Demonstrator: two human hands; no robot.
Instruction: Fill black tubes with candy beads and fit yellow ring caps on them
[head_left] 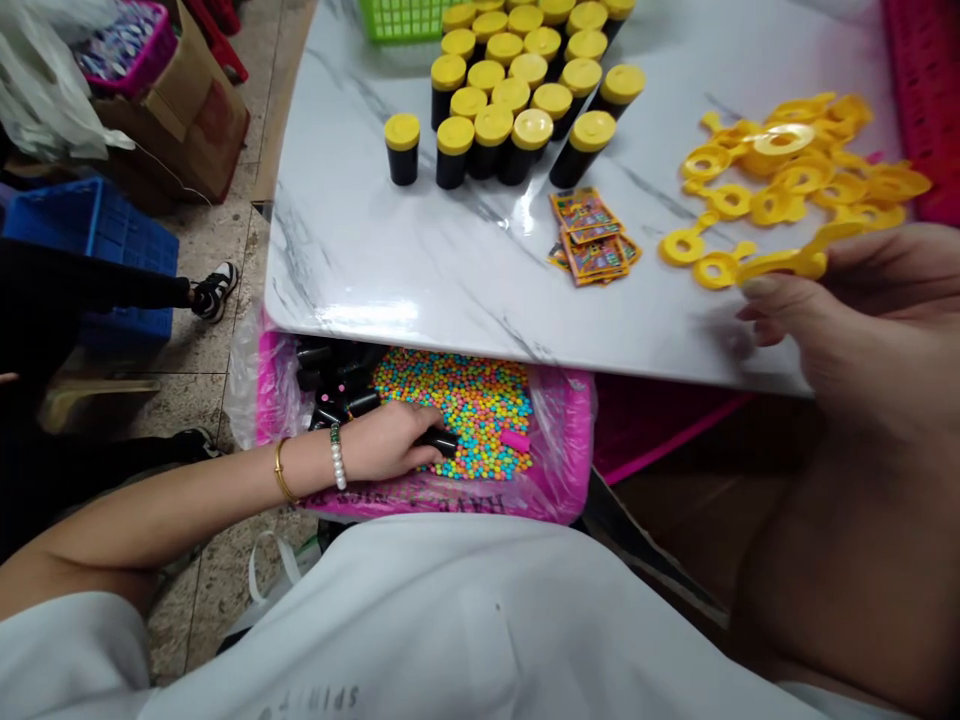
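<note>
My left hand reaches into a pink basket lined with clear plastic and full of small coloured candy beads. Its fingers are closed round a black tube that lies in the beads. More empty black tubes are piled at the basket's left. My right hand hovers over the table's near right edge, fingers pinched on a yellow ring-shaped lid piece. A heap of the same yellow lid pieces lies just beyond it.
On the white marble table stand several black tubes with yellow caps, a small stack of printed cards, a green basket at the back and a red crate at right. Left on the floor are a blue crate, a cardboard box and another person's shoe.
</note>
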